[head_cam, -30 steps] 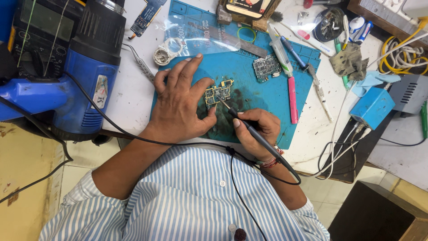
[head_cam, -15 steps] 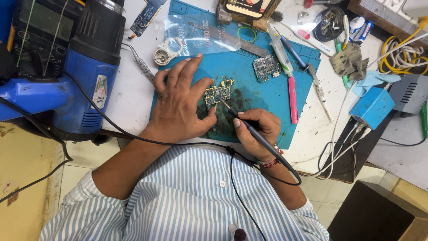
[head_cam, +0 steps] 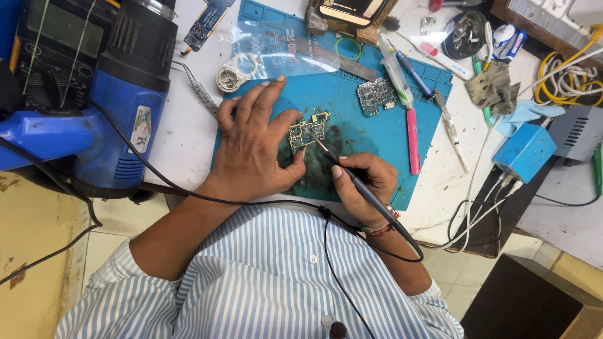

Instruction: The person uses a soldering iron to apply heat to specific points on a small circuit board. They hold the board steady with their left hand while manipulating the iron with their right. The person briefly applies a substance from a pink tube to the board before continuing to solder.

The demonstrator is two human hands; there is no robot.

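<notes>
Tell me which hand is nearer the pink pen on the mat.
Right. The right hand, gripping the soldering iron, sits just left of the pink pen; the left hand lies farther left, beyond the circuit board.

Dressed in a white cotton shirt with thin light-blue vertical stripes [head_cam: 264,282], buttoned down the front with small white buttons [head_cam: 312,258]. Sleeves rolled up above the elbows, cuffs bunched, forearms bare. Red and white thread band [head_cam: 380,229] tied round the right wrist. No rings or watch on the left hand [head_cam: 254,147].
</notes>
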